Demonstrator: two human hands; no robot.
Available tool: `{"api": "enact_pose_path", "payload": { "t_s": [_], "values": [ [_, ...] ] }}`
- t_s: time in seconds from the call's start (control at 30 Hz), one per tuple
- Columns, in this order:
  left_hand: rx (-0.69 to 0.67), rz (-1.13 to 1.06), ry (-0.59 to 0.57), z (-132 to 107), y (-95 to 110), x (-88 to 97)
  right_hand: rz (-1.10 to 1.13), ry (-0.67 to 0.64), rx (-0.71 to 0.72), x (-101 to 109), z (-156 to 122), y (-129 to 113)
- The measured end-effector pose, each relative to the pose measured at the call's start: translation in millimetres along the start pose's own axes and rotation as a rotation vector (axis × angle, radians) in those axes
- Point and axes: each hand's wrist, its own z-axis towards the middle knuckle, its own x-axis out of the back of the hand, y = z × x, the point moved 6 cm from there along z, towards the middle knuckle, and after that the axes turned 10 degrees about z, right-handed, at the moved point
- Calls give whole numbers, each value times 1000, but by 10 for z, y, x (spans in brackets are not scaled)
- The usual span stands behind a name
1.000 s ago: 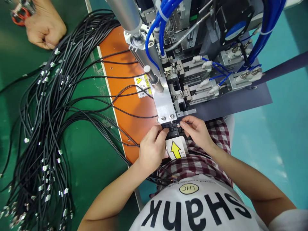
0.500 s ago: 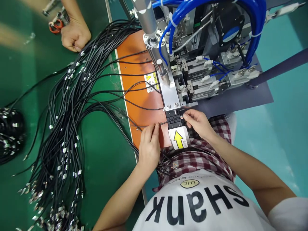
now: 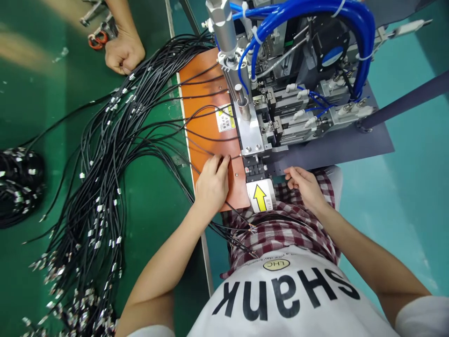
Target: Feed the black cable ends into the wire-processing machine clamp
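Observation:
My left hand [image 3: 211,185] is over the orange plate [image 3: 236,196], its thumb and fingers pinching a thin black cable [image 3: 236,157]. From there the cable runs to the black slotted track [image 3: 255,172] under the machine's silver head [image 3: 251,135]. To the right of the track, my right hand [image 3: 307,188] is off the machine, above the checkered cloth on the lap. Its fingers are loosely curled together, and nothing shows in them. Near my wrists, a white label with a yellow arrow [image 3: 260,197] sits at the track's near end.
A large bundle of black cables [image 3: 101,164] with silver tips spreads over the green table [image 3: 150,243]. Another person's closed hand [image 3: 124,54] rests by orange-handled scissors [image 3: 98,40]. Blue air hoses [image 3: 298,11] arch over the machine. More cables hang across the lap.
My right hand has let go of the cable end and drawn away to the right. My left hand has moved up slightly along the plate, and the cable has shifted toward the machine head.

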Motion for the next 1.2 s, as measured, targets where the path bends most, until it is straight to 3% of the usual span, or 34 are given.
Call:
{"api": "enact_pose_path", "payload": {
  "t_s": [0.13,0.3,0.37,0.47,0.57,0.67,0.77,0.93,1.1,1.2],
  "values": [
    [-80,-116,-54,76,-125,237,-4,21,39,71,-141,-127],
    [-592,-203,-351,-375,266,395,-43,35,23,175,-295,-248],
    [-657,-222,-382,-463,370,395,-64,23,47,115,-343,-323],
    [-528,-338,-285,-370,409,465,-188,-40,131,-97,-457,-479],
    [-319,-339,-95,-246,384,575,-371,-178,222,-405,-624,-609],
    [-267,-232,14,-253,437,598,-476,-317,312,-698,-754,-672],
    [-260,-118,53,-311,488,547,-486,-325,344,-853,-765,-677],
    [-212,-85,37,-287,563,492,-473,-274,332,-907,-713,-639],
    [-203,-303,14,-111,696,438,-482,-240,380,-834,-717,-708],
    [-197,-439,29,-55,700,423,-353,-305,267,-754,-660,-714]
  ]
}}
